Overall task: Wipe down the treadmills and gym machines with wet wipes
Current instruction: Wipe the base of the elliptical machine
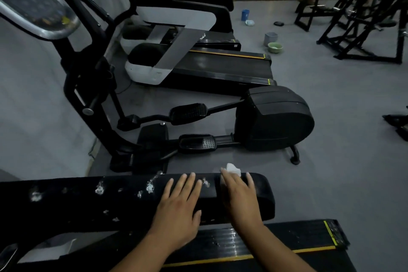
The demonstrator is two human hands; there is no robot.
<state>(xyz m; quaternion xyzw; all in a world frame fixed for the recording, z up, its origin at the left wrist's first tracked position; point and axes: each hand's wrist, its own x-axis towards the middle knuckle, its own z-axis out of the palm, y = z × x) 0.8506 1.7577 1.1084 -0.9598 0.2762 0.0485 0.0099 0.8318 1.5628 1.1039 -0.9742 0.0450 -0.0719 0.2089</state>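
Nearest the lens, the treadmill deck (276, 243) with its yellow stripe runs under both forearms, so the person seems to be leaning across it to reach the black side rail (66, 201). The right hand (239, 192) makes no closed grip. Its fingers lie straight and press the wet wipe (233, 169) flat onto the rail's rounded end, probably to spread pressure for a broad stroke. A white corner shows beyond the fingertips. Just left of that grip the left hand (178, 203) rests flat and empty on the rail, likely bracing. Further left, white flecks (150, 186) dot the rail, seemingly work not yet done. Beyond the grip stands an elliptical trainer (273, 117), and far beyond it a green basin (274, 47) sits on the floor.
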